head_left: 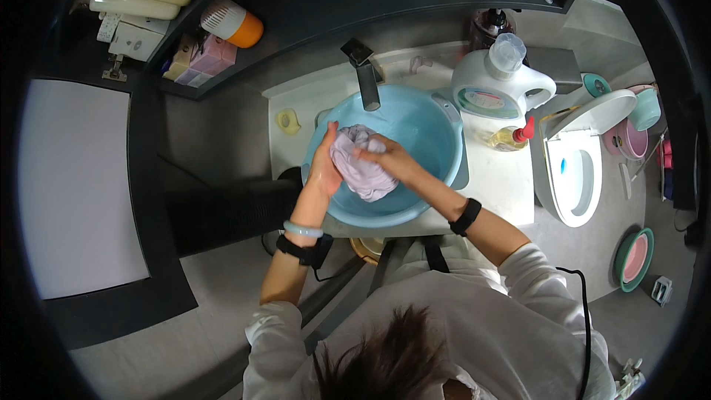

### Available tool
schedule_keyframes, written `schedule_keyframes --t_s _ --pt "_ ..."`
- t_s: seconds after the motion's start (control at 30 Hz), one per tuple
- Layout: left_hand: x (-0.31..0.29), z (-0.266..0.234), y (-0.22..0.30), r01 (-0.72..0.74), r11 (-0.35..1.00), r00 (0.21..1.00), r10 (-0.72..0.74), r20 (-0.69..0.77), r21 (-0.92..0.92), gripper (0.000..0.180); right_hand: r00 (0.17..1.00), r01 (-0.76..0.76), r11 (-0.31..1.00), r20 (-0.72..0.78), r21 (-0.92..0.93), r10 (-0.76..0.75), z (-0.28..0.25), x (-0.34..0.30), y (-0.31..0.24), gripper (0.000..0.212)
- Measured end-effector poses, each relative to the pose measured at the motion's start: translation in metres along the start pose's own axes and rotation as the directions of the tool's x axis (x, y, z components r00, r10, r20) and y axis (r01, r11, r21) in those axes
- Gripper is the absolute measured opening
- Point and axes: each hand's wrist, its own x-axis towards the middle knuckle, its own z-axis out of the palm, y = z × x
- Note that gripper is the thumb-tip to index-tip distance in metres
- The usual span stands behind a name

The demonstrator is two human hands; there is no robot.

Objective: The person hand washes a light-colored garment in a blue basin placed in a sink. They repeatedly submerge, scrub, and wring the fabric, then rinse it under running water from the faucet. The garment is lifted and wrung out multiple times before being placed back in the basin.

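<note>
You are holding a bunched pale-lilac cloth (364,172) over the light-blue basin (419,212), left of its middle. Your right hand (390,159) is clamping its fingers on the cloth from the right; your left hand (324,167) is pressing its palm against the left side, thumb pointing up, and you cannot tell how far its other fingers are closing, since the cloth is covering them. The basin's right half is lying open beside your right hand, while the dark tap (369,89) is reaching over the rear rim. The basin is standing on the white table (500,189), overhanging its front edge, with bare room to the right, before the red-topped bottle (509,138) and white jug (474,78). The cloth's underside is staying hidden, the jug is partly covering a dark bottle (489,26), and the dark lens rim is cutting off the shelf (311,11).
</note>
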Motion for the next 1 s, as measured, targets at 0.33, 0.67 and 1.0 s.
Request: schedule_keyframes --t_s 0.33,0.67,1.0 --pt "0.039 -0.004 -0.031 0.091 0.995 0.976 -0.095 0.196 0.027 0.040 0.772 0.354 0.666 -0.197 -0.656 -0.604 0.034 -0.028 -0.005 0.029" --pt "0.036 -0.006 -0.035 0.196 0.977 0.980 -0.197 0.007 0.081 0.025 0.984 -0.043 0.793 -0.163 -0.608 -0.072 -0.025 0.022 0.014 0.037" --pt "0.003 -0.023 0.004 0.050 0.993 0.988 -0.065 0.142 0.103 0.040 0.984 0.043 0.827 0.165 -0.561 0.060 -0.079 0.030 0.044 0.034"
